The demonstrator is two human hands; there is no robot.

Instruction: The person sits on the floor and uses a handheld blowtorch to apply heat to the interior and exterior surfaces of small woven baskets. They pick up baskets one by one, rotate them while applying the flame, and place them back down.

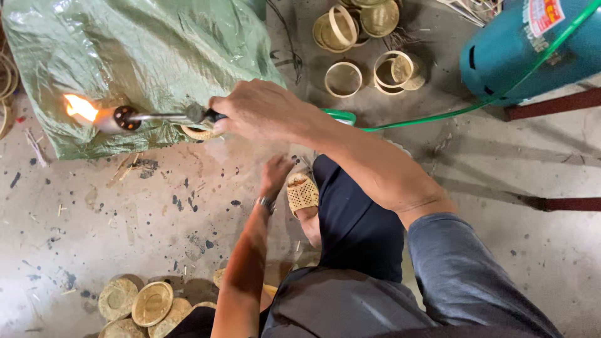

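My right hand point(263, 109) is closed around the handle of a gas torch point(156, 117) held level above the floor. Its nozzle points left, and an orange flame point(80, 107) burns at the tip over the edge of a green plastic sheet point(144, 56). A small woven ring point(199, 133) lies just under the torch shaft. My left hand point(275, 172), with a watch on its wrist, reaches down toward the concrete floor beside my foot in a woven sandal point(302, 193). Its fingers are partly hidden, so any hold cannot be made out.
A green hose point(438, 116) runs from the torch to a teal gas cylinder point(526, 44) at the upper right. Several bamboo rings point(343, 78) and woven lids point(379, 17) lie at the top. Several round woven discs point(150, 303) are piled at the bottom left.
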